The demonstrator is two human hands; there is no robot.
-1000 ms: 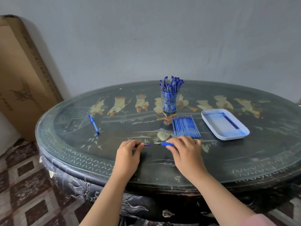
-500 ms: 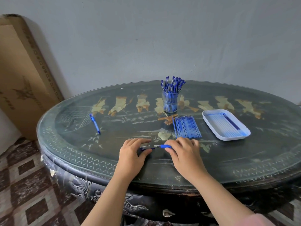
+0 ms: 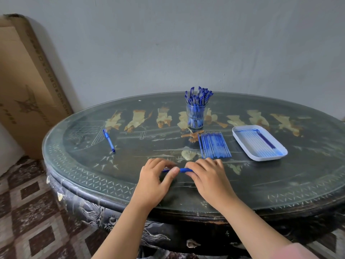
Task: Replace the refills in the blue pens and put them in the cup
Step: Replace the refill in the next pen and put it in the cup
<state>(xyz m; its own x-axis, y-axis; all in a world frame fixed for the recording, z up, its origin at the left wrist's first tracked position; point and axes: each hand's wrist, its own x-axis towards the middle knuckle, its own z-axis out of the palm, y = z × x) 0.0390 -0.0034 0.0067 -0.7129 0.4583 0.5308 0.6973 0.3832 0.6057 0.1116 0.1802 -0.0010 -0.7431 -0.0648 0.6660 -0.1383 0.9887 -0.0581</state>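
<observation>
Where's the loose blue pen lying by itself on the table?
The loose blue pen lies on the table's left side, apart from everything, far left of the cup.

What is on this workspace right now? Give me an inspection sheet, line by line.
Surface: round dark table with a glass top over inlaid figures.
Job's things: clear cup full of blue pens, upright at the back; row of refills lying in front of it; white tray holding refills, to the right; one loose pen lying at the left.
Clutter: nothing seen.
Grippers: left hand and right hand both grip one blue pen low over the table, near the front edge.
Cables: nothing seen.
Surroundings: grey wall, cardboard box leaning at left, patterned floor.
</observation>
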